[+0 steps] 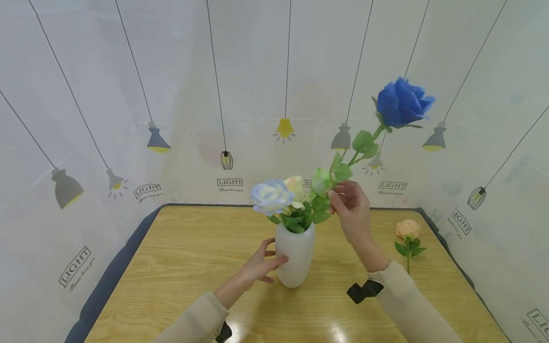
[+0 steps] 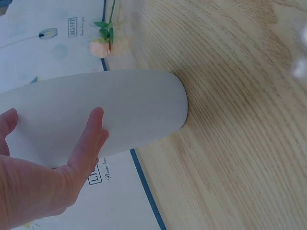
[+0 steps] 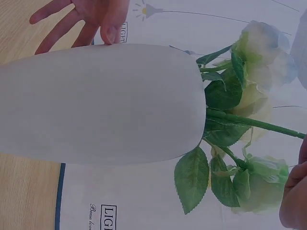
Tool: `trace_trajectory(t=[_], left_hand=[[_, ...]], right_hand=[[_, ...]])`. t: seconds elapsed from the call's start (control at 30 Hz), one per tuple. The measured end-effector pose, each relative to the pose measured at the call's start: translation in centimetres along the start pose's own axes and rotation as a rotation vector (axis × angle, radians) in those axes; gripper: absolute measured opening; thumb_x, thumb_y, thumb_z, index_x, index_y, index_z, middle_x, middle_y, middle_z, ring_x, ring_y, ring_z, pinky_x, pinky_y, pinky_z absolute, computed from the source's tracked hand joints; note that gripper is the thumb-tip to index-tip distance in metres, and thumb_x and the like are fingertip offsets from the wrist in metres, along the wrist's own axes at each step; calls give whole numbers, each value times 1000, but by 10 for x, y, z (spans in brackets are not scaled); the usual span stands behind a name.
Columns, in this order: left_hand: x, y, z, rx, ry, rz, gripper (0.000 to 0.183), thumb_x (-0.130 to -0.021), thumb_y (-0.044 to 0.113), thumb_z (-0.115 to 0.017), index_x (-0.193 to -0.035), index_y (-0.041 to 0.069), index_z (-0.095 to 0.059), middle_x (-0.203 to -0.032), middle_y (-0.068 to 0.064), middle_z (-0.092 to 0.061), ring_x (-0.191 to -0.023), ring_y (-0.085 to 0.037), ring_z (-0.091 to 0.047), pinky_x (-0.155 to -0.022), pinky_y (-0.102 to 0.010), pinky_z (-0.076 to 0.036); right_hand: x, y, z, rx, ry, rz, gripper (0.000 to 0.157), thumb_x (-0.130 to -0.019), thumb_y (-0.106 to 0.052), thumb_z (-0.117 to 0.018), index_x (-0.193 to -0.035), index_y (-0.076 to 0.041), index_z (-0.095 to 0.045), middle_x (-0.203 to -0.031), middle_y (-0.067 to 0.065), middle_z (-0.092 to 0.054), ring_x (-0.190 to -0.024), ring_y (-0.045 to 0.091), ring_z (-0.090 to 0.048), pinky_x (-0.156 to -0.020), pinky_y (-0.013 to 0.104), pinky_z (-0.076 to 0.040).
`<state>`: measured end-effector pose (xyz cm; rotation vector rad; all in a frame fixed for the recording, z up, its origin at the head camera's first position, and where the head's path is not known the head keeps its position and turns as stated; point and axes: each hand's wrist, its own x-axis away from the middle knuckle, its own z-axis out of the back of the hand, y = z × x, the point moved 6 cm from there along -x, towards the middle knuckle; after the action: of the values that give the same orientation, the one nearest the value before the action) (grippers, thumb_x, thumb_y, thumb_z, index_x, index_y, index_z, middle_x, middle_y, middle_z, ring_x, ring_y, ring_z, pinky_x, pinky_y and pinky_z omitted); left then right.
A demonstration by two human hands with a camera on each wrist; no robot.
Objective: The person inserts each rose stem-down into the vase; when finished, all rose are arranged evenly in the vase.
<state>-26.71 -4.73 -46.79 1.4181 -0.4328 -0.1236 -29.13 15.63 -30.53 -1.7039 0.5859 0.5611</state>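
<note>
A white vase [image 1: 295, 257] stands upright on the table. My left hand [image 1: 254, 267] touches its left side with spread, mostly straight fingers, the fingertips lying on the wall in the left wrist view. Above and right of the rim, my right hand [image 1: 353, 212] pinches the stem of a tall blue rose [image 1: 403, 104], which leans up to the right. In the right wrist view its green stem [image 3: 268, 126] runs down into the vase mouth; the lower end is hidden. A pale blue-white rose [image 1: 271, 196], a cream rose [image 1: 296, 186] and a pale green rose [image 1: 321, 181] fill the mouth.
On the right side of the wooden table [image 1: 193, 247] lies a peach rose [image 1: 408, 229] with green leaves. White sheeting [image 1: 249, 71] printed with lamps and lettering rises behind and beside the table. Black wrist mounts [image 1: 364, 290] sit below the sleeves.
</note>
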Motion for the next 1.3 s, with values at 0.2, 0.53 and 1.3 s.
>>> trace_trajectory(t=[0.2, 0.53, 1.3], left_hand=[[-2, -2, 0, -5, 2, -9, 79, -80, 38, -63, -139, 11, -17, -128, -25, -30, -105, -39, -46, -63, -43, -50], [1, 0, 1, -2, 1, -12, 80, -80, 39, -64, -138, 10, -17, -128, -26, -30, -104, -39, -46, -64, -44, -50], [1, 1, -1, 15, -4, -8, 79, -80, 38, -64, -138, 10, -17, -129, -27, -29, -105, -40, -45, -64, -45, -50]], right_hand=[[11, -5, -20, 238, -213, 16, 14, -81, 12, -55, -94, 7, -51, -78, 14, -59, -44, 20, -45, -40, 25, -40], [29, -19, -49, 483, -500, 229, 19, -75, 15, -59, -91, 4, -56, -65, 9, -55, -43, 10, -39, -36, 25, -34], [42, 36, -39, 630, -684, 76, 7, -84, -12, -61, -89, -8, -65, -80, -3, -61, -58, 6, -51, -50, 25, -45]])
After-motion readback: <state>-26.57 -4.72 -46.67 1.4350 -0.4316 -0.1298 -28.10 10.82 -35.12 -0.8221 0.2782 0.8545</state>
